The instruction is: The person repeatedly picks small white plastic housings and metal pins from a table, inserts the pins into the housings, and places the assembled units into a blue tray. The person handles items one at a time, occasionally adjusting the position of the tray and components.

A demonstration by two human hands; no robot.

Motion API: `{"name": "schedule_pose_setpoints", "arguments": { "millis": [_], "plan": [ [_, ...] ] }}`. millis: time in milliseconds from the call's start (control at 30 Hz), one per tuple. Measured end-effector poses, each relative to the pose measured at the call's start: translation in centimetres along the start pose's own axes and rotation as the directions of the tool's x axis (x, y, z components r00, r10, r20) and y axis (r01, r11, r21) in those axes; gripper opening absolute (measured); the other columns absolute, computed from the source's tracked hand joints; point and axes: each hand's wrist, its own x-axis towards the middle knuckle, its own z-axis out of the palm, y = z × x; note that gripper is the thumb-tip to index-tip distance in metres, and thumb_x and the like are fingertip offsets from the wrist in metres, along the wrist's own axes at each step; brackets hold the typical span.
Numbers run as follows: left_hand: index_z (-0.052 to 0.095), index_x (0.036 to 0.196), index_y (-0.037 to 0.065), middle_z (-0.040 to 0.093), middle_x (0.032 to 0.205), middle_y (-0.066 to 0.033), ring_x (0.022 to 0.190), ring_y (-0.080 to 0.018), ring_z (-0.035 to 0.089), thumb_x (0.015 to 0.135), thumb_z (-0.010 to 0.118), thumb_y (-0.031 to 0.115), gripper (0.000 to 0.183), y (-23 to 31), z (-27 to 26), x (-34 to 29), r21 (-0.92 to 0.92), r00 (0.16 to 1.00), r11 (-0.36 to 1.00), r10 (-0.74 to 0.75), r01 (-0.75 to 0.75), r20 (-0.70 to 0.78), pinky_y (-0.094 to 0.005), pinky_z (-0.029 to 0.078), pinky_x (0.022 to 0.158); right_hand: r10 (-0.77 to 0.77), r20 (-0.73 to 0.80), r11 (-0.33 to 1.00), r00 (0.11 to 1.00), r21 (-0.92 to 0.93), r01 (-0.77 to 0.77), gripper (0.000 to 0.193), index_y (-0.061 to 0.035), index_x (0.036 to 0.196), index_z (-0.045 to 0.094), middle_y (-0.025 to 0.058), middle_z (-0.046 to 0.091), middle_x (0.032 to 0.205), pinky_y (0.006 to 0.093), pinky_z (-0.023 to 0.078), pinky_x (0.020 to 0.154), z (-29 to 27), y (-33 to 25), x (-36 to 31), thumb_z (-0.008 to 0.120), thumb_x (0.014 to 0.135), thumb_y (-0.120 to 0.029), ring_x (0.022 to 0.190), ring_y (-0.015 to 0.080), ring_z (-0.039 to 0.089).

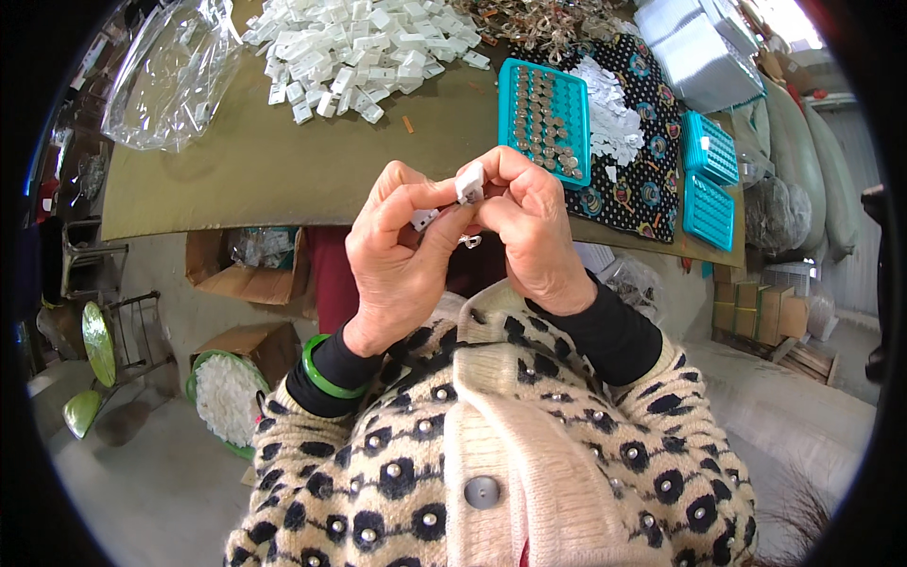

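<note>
Both my hands are raised together in front of my chest, near the table's front edge. My left hand (402,250) is closed, its thumb and fingers pinching a small white plastic piece (422,219). Between the fingertips of my right hand (529,227) a small white plastic case (470,184) stands tilted up, and that hand is closed too. The two pieces come close together, and the fingers hide how they meet. A small pale end (470,242) pokes out below the fingertips. Just beyond my right hand lies a teal tray (579,113) with rows of round silvery discs.
A big heap of white plastic cases (368,47) covers the table's far middle. Clear plastic bags (170,85) lie at left. On a dark patterned cloth (652,123) sit white scraps (609,109); teal trays (709,208) stand at right. Below left are a cardboard box (250,274) and a filled basket (227,402).
</note>
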Motion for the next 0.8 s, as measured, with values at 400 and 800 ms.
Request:
{"name": "schedule_pose_setpoints", "arguments": {
  "millis": [400,800],
  "plan": [
    [0.062,0.109,-0.002,0.066,0.089,-0.0067,0.074,-0.0133,0.064,0.092,0.065,0.004,0.018,0.2,0.5,0.9,-0.506,0.608,0.398,-0.705,0.766,0.365,-0.0276,0.057,0.060,-0.693,0.209,0.068,0.690,-0.934,0.352,0.006,-0.0022,0.091,0.063,0.0110,0.059,0.086,0.0395,0.049,0.069,-9.9,-1.0,3.6,0.066,0.087,-0.006,0.078,0.0296,0.060],
    [0.058,0.094,0.004,0.063,0.083,-0.0044,0.063,-0.0100,0.052,0.082,0.057,-0.008,0.017,0.6,1.6,3.4,-0.475,0.606,0.424,-0.717,0.771,0.345,-0.0220,0.039,0.048,-0.460,0.152,0.446,0.875,-0.812,0.376,0.005,-0.0009,0.082,0.061,0.0101,0.064,0.075,0.0341,0.051,0.060,-11.5,-3.0,5.8,0.065,0.084,-0.003,0.065,0.0242,0.064]
  ]
}}
